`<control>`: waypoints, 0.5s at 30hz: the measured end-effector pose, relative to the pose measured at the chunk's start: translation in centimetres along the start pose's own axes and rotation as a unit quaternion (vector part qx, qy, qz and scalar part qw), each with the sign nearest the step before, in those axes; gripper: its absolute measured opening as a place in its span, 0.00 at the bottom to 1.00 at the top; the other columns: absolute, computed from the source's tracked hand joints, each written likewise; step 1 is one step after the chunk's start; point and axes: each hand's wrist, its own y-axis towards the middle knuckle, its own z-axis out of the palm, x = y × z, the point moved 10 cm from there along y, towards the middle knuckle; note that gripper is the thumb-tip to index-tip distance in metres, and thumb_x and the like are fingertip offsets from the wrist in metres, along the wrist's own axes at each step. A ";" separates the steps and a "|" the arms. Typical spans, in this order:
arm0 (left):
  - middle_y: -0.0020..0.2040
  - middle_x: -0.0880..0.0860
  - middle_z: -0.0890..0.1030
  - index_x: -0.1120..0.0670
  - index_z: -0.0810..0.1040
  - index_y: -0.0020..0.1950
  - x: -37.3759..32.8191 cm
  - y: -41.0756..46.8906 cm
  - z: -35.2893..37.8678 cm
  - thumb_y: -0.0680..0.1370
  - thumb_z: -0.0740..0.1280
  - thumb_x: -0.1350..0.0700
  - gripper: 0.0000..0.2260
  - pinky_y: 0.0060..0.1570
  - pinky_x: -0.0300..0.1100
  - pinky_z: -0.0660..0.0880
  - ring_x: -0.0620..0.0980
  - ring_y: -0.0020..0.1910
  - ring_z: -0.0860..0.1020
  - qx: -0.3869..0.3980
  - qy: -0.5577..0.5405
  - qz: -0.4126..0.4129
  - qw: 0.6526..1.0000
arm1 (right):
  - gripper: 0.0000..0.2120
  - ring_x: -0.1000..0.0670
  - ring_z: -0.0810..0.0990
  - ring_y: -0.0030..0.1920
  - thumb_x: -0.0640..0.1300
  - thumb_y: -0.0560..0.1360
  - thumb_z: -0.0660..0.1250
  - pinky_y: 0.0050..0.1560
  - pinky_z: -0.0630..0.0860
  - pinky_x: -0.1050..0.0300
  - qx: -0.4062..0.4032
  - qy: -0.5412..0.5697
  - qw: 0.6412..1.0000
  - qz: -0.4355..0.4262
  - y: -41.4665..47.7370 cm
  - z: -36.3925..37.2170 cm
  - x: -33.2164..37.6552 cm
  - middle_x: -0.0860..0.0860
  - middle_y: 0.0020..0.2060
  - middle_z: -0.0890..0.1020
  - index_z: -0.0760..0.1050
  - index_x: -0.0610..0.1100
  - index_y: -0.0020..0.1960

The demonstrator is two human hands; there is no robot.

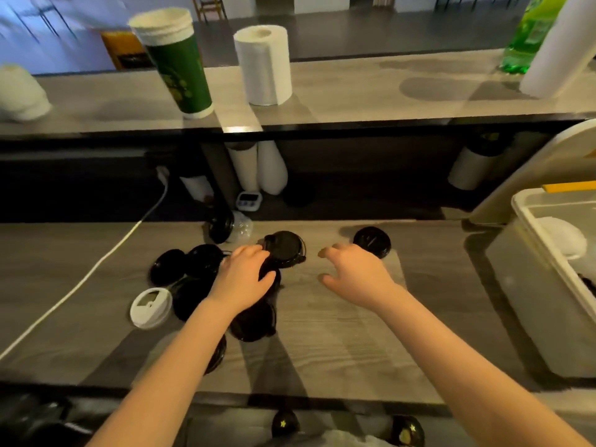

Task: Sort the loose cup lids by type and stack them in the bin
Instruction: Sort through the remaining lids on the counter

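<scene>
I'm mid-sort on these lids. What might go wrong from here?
1. The left hand grips overlapping black lids; lifting one may drag its neighbours along, possibly toward the near edge of the counter.
2. The white lid lies against that black pile, so it might get stacked with the wrong type.
3. The white cable runs beside the pile and could snag a sweeping forearm.

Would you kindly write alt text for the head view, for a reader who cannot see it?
A person's left hand grips black lids in a pile on a grey counter; the right hand hovers beside it, empty. A white lid lies left of the pile, a lone black lid beyond the right hand, a white bin at far right.
</scene>
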 end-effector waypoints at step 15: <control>0.77 0.55 0.53 0.54 0.58 0.75 23.3 -6.6 5.5 0.77 0.65 0.50 0.29 0.71 0.53 0.58 0.57 0.75 0.51 0.032 -0.061 -0.206 0.976 | 0.31 0.41 0.70 0.63 0.57 0.75 0.64 0.53 0.76 0.46 0.176 -0.034 0.983 0.031 4.3 15.7 12.0 0.45 0.64 0.67 0.59 0.48 0.73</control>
